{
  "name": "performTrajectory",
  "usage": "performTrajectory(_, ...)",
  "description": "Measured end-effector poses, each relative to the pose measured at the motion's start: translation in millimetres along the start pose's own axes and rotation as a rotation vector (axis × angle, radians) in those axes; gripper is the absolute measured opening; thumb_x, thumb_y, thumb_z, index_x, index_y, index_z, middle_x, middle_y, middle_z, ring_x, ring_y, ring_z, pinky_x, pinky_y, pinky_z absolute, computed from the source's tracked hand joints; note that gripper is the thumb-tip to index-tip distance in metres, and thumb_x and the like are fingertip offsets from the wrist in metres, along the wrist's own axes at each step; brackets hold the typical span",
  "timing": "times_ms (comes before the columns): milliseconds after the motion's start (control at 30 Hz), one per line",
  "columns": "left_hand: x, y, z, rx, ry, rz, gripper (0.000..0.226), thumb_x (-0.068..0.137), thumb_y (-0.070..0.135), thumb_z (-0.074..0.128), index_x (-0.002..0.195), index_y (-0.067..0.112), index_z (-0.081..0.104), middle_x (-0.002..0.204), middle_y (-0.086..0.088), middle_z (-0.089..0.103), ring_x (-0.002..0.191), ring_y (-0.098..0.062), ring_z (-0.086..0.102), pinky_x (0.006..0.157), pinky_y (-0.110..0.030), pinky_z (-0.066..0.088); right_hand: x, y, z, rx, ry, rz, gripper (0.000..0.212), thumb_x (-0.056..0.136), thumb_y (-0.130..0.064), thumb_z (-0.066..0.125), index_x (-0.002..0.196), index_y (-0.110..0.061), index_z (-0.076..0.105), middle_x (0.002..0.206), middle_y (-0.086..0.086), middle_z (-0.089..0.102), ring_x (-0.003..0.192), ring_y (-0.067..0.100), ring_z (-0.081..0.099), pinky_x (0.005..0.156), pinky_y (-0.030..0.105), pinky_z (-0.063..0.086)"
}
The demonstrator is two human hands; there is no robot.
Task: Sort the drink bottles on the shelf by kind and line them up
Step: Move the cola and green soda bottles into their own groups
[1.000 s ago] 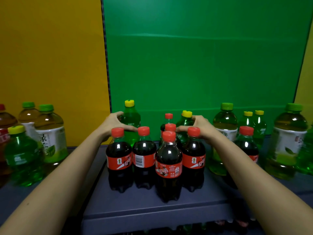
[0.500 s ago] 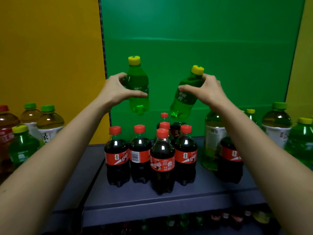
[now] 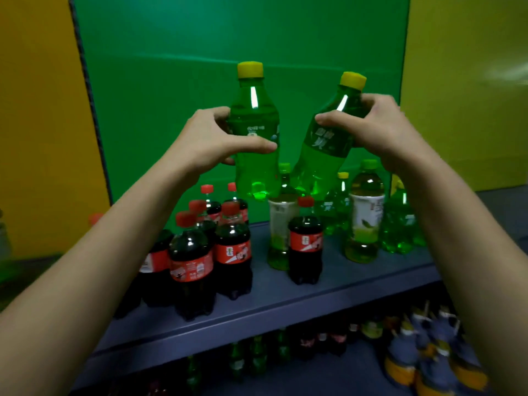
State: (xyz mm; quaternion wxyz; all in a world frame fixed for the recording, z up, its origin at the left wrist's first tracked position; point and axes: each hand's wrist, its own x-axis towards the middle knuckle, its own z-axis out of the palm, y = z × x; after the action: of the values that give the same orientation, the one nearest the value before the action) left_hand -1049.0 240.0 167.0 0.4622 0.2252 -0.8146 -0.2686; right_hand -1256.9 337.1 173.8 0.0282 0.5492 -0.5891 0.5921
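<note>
My left hand (image 3: 210, 138) grips an upright green soda bottle with a yellow cap (image 3: 254, 130), lifted high above the shelf. My right hand (image 3: 380, 130) grips a second green soda bottle (image 3: 323, 150), tilted with its cap to the right. Below them on the grey shelf (image 3: 285, 298) stands a cluster of several cola bottles with red caps (image 3: 205, 252), and one cola bottle (image 3: 305, 244) stands apart to their right. Two pale tea bottles (image 3: 365, 218) and more green soda bottles (image 3: 400, 224) stand at the shelf's right.
A green panel backs the shelf, with yellow panels on both sides. A lower shelf (image 3: 314, 375) holds more bottles, including orange-labelled ones (image 3: 428, 364) at the right. The shelf's front edge runs diagonally across the view.
Both hands took the two green soda bottles from behind the cola cluster and lifted them. The view has swung right, so the cola cluster now sits lower left.
</note>
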Motion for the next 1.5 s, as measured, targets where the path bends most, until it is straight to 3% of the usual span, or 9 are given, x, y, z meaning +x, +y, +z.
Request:
performTrajectory(167, -2, 14, 72, -0.072, -0.100, -0.006, 0.047, 0.056, 0.032, 0.084, 0.100, 0.022, 0.069, 0.090, 0.009, 0.073, 0.080, 0.001, 0.065, 0.062, -0.016, 0.050, -11, 41, -56, -0.036, -0.017, 0.048, 0.031, 0.061, -0.045, 0.077, 0.077, -0.022, 0.063, 0.089, -0.004, 0.070, 0.089, 0.013, 0.067, 0.090, 0.042, 0.052)
performTrajectory(333, 6, 19, 153, -0.087, -0.097, -0.020, 0.067, 0.037, 0.048, 0.084, 0.097, 0.020, 0.071, 0.091, 0.006, 0.074, 0.090, -0.013, 0.068, 0.084, -0.040, 0.055, -7, 94, -115, -0.075, -0.029, 0.079, 0.030, 0.064, -0.039, 0.077, 0.085, -0.022, 0.063, 0.095, -0.001, 0.069, 0.088, 0.011, 0.065, 0.084, 0.032, 0.052)
performTrajectory(467, 10, 17, 218, -0.047, -0.078, -0.056, 0.071, 0.035, 0.055, 0.081, 0.096, 0.022, 0.071, 0.091, 0.008, 0.074, 0.091, -0.013, 0.068, 0.089, -0.041, 0.053, 2, 139, -156, -0.122, -0.052, 0.107, 0.035, 0.061, -0.043, 0.078, 0.086, -0.024, 0.062, 0.095, -0.003, 0.068, 0.093, 0.015, 0.064, 0.090, 0.037, 0.051)
performTrajectory(667, 9, 10, 299, 0.077, -0.017, -0.151, 0.059, 0.044, 0.052, 0.085, 0.091, 0.021, 0.069, 0.069, 0.005, 0.068, 0.056, -0.007, 0.050, 0.056, -0.025, 0.042, 6, 207, -194, -0.211, -0.096, 0.122, 0.031, 0.066, -0.039, 0.078, 0.087, -0.028, 0.058, 0.096, -0.005, 0.063, 0.096, 0.016, 0.060, 0.092, 0.039, 0.049)
performTrajectory(800, 6, 7, 339, 0.160, -0.009, -0.220, 0.056, 0.051, 0.046, 0.086, 0.094, 0.023, 0.058, 0.088, 0.008, 0.066, 0.078, -0.010, 0.058, 0.074, -0.026, 0.048, 6, 252, -199, -0.280, -0.143, 0.169, 0.063, 0.064, -0.041, 0.079, 0.117, -0.013, 0.058, 0.111, 0.003, 0.064, 0.101, 0.018, 0.057, 0.096, 0.041, 0.047)
performTrajectory(933, 10, 5, 361, 0.227, 0.008, -0.232, 0.067, 0.055, 0.048, 0.083, 0.108, 0.016, 0.057, 0.085, 0.008, 0.063, 0.072, -0.007, 0.054, 0.060, -0.018, 0.041, 8, 283, -191, -0.322, -0.157, 0.187, 0.079, 0.062, -0.048, 0.078, 0.128, -0.017, 0.051, 0.126, 0.007, 0.059, 0.119, 0.027, 0.051, 0.102, 0.046, 0.041)
performTrajectory(1000, 12, 4, 369, 0.265, 0.020, -0.252, 0.079, 0.058, 0.049, 0.081, 0.121, 0.012, 0.053, 0.099, 0.005, 0.062, 0.082, -0.008, 0.052, 0.071, -0.022, 0.041, 10, 292, -185, -0.317, -0.160, 0.200, 0.084, 0.063, -0.048, 0.078, 0.133, -0.017, 0.045, 0.132, 0.010, 0.055, 0.123, 0.029, 0.048, 0.103, 0.047, 0.039)
performTrajectory(1200, 22, -2, 385, 0.400, 0.052, -0.299, 0.082, 0.065, 0.053, 0.075, 0.128, 0.009, 0.046, 0.118, -0.005, 0.062, 0.108, -0.019, 0.055, 0.087, -0.027, 0.040, 24, 311, -173, -0.261, -0.191, 0.207, 0.078, 0.063, -0.050, 0.077, 0.128, -0.024, 0.044, 0.131, 0.010, 0.055, 0.125, 0.030, 0.046, 0.103, 0.048, 0.038)
performTrajectory(1500, 35, -32, 398, 0.462, 0.127, -0.315, 0.064, 0.071, 0.055, 0.070, 0.110, 0.009, 0.049, 0.105, -0.005, 0.066, 0.100, -0.024, 0.061, 0.082, -0.034, 0.046, 28, 323, -156, -0.125, -0.283, 0.177, 0.075, 0.075, -0.043, 0.071, 0.135, -0.016, 0.035, 0.139, 0.008, 0.046, 0.128, 0.026, 0.043, 0.102, 0.038, 0.036)
